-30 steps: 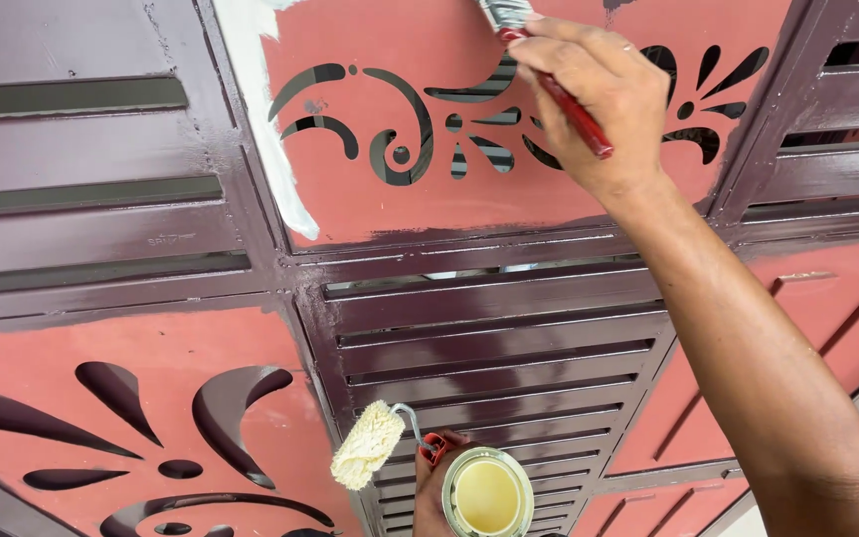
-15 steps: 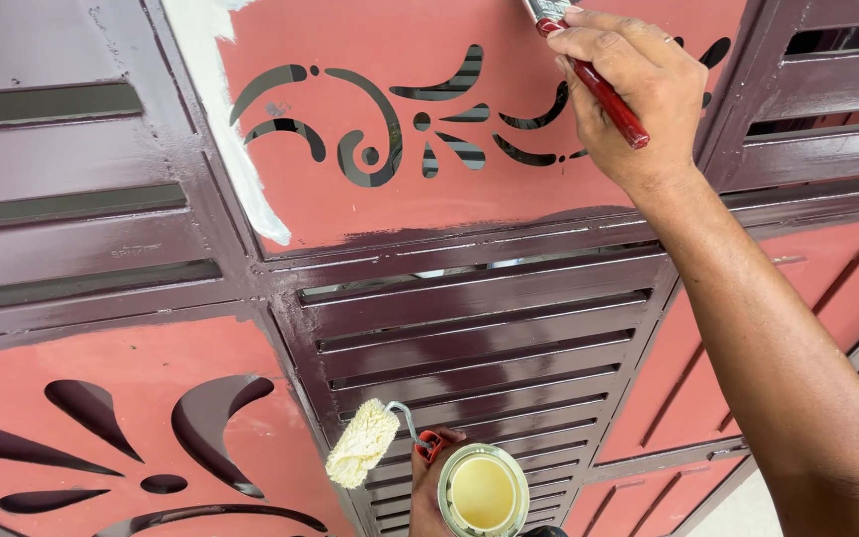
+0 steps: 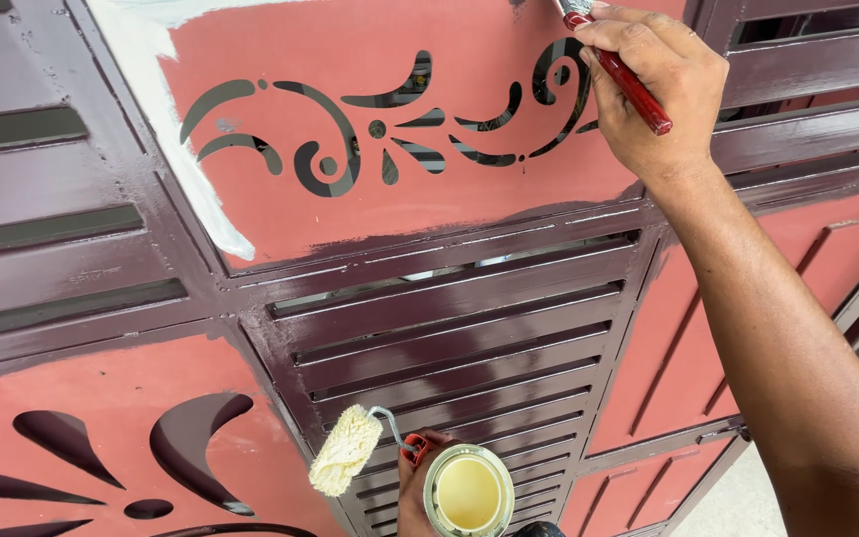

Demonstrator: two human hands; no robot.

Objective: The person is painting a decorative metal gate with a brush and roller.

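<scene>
Right hand [image 3: 653,94] clenching red-handled brush [image 3: 628,85] at salmon cutout panel [image 3: 390,214]; left hand [image 3: 415,487] grasping paint can [image 3: 467,492] and mini roller [image 3: 347,463]. Working short, light strokes should be keeping cream off scroll cutouts [image 3: 350,149].

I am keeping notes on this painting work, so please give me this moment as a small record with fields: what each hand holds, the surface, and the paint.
right hand: the right hand grips a red-handled brush, raised at the top of the upper panel
left hand: the left hand holds a small roller and an open paint can together
paint in can: pale cream
surface: metal gate with dark maroon louvred slats
upper panel: salmon red cut-out panel with scroll openings
fresh paint: whitish strip along the panel's left edge
</scene>
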